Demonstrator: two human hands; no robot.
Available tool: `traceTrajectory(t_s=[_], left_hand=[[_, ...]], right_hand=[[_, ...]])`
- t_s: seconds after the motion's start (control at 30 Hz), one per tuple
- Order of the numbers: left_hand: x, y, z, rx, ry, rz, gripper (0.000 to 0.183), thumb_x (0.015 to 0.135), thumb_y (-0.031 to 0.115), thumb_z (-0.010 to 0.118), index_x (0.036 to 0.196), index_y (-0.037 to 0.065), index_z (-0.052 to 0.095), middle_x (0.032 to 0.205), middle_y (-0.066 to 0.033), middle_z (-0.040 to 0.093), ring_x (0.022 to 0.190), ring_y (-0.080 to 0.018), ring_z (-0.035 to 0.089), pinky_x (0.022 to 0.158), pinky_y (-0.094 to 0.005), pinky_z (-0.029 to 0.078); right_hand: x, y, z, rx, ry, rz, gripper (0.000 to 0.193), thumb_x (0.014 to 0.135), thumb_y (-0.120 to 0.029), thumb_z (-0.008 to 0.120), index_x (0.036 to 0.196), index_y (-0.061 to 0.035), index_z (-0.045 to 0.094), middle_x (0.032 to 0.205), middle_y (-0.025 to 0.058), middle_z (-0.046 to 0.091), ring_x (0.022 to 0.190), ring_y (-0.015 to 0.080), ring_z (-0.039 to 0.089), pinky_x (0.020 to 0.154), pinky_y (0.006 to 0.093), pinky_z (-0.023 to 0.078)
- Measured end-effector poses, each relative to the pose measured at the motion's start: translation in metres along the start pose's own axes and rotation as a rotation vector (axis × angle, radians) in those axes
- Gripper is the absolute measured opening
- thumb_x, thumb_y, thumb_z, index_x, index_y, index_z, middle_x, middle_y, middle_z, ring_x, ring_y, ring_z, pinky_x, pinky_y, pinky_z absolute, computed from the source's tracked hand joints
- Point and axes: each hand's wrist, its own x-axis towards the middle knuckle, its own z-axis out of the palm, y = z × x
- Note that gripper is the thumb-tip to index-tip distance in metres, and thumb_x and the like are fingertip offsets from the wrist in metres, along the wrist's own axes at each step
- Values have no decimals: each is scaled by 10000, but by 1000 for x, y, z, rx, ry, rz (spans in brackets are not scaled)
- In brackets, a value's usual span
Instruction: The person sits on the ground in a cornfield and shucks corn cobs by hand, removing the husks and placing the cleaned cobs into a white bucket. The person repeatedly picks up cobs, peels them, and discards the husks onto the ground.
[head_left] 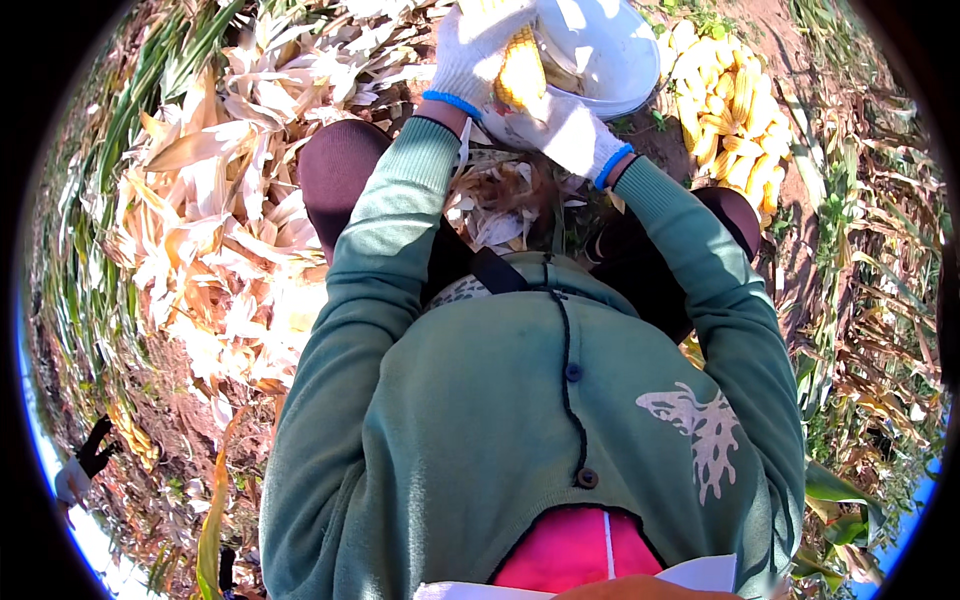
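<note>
At twelve o'clock your gloved left hand (472, 45) and right hand (570, 130) both grip a yellow corn cob (521, 68), husked cobs (725, 110) piled at one o'clock, dry husks (225, 215) at nine.

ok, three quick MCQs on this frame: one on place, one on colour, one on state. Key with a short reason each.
1. Where does the pile of husked yellow cobs lie?
A. on the person's right
B. on the person's left
C. in the lap

2. What colour are the glove cuffs?
A. red
B. blue
C. black

3. What state is the corn cob in?
A. lying on the ground
B. fully wrapped in husk
C. held in both gloved hands, kernels bare

Key:
1 A, the pile sits right of the arms, the dry husks left.
2 B, blue bands show at both wrists.
3 C, left hand and right hand grip it.
</note>
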Motion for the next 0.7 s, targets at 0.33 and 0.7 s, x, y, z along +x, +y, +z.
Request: traceTrajectory(t_s=[0.33, 0.7], left_hand=[[-5, 3, -3, -516, -93, -45, 350, 943, 191, 482, 1240, 9, 505, 1171, -127, 594, 1014, -256, 601, 893, -406, 517], [3, 52, 19, -1045, 293, -266, 394, 955, 399, 474, 1128, 59, 573, 979, -78, 649, 864, -222, 644, 756, -372, 546]], right_hand=[[-15, -17, -39, -271, -57, -418, 321, 856, -233, 650, 1078, -19, 562, 989, 169, 600, 884, 330, 621, 704, 398, 520], [5, -34, -41, -182, 382, -224, 207, 849, -221, 634, 961, -57, 580, 705, 95, 631, 648, 286, 647, 560, 374, 508]])
